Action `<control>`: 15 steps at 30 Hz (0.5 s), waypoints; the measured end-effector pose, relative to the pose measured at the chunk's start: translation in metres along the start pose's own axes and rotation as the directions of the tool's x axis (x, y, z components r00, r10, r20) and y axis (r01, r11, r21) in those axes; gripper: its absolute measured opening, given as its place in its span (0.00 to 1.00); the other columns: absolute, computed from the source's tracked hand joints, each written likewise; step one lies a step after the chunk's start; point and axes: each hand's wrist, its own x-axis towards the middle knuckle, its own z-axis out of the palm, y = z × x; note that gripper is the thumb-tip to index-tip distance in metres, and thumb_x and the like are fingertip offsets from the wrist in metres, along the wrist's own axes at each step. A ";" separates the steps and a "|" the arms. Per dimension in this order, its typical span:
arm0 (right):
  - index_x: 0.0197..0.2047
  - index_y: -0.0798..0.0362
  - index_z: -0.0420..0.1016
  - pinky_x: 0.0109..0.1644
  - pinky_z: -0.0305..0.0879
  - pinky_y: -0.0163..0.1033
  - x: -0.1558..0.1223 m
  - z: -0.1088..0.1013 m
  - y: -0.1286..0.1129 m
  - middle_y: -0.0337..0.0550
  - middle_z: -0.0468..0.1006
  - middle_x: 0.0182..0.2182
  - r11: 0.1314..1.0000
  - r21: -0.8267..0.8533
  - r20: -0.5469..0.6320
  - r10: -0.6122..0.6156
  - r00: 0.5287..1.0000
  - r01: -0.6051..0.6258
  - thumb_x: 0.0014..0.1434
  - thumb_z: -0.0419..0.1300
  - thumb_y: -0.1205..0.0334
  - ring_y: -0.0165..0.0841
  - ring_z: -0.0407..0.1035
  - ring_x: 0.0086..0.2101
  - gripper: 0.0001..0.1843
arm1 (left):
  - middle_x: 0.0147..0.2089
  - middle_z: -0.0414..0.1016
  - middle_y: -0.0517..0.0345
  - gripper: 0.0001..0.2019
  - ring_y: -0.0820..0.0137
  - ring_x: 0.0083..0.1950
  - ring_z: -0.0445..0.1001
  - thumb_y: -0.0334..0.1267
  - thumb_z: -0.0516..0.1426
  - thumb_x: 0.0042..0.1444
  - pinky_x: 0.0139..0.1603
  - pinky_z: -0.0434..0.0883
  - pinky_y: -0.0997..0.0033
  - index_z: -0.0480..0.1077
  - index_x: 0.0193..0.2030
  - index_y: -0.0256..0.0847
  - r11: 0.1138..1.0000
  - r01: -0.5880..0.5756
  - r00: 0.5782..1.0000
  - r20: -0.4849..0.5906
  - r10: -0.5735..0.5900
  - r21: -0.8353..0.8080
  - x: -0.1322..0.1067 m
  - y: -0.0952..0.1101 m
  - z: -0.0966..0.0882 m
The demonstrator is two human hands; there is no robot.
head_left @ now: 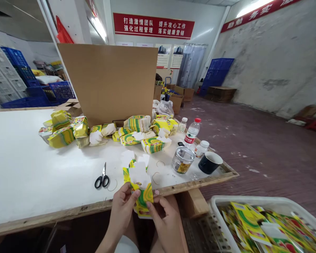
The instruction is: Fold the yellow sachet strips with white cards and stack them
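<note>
A small yellow-and-green printed carton [140, 189] with white flaps sticking up is held at the table's near edge. My left hand [123, 207] grips its left side with thumb and fingers closed. My right hand [166, 219] pinches its lower right corner. Behind it, piles of flat and folded cartons of the same print [137, 131] lie across the white table [28, 168].
Black-handled scissors [102, 179] lie left of the held carton. A glass jar [182, 160], a black cup [210, 162] and a water bottle [192, 132] stand at the right corner. A big cardboard sheet [107, 80] stands behind. A white crate of cartons [263, 225] sits lower right.
</note>
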 end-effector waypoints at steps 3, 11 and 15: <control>0.40 0.53 0.80 0.36 0.75 0.37 0.001 -0.005 0.000 0.48 0.83 0.35 0.999 -0.006 0.007 -0.044 0.999 0.044 0.59 0.64 0.55 0.40 0.78 0.34 0.11 | 0.32 0.83 0.55 0.10 0.67 0.34 0.79 0.43 0.67 0.52 0.37 0.74 0.74 0.76 0.32 0.38 0.998 -0.002 0.998 0.062 -0.002 0.065 -0.002 -0.002 0.001; 0.48 0.52 0.74 0.41 0.75 0.39 0.001 -0.013 0.003 0.50 0.81 0.41 0.988 0.124 -0.133 -0.080 0.988 0.097 0.60 0.64 0.53 0.38 0.77 0.38 0.17 | 0.43 0.82 0.51 0.24 0.60 0.44 0.81 0.42 0.62 0.59 0.44 0.75 0.67 0.59 0.60 0.47 0.995 -0.023 0.981 0.193 0.004 0.099 -0.018 -0.005 0.007; 0.51 0.49 0.78 0.43 0.75 0.41 0.002 -0.025 -0.005 0.52 0.81 0.46 0.993 0.098 -0.093 -0.051 0.994 0.060 0.55 0.67 0.48 0.42 0.76 0.41 0.22 | 0.46 0.80 0.48 0.27 0.58 0.48 0.79 0.41 0.59 0.62 0.50 0.72 0.63 0.56 0.66 0.48 0.991 -0.008 0.951 0.308 -0.032 0.130 -0.021 0.006 0.001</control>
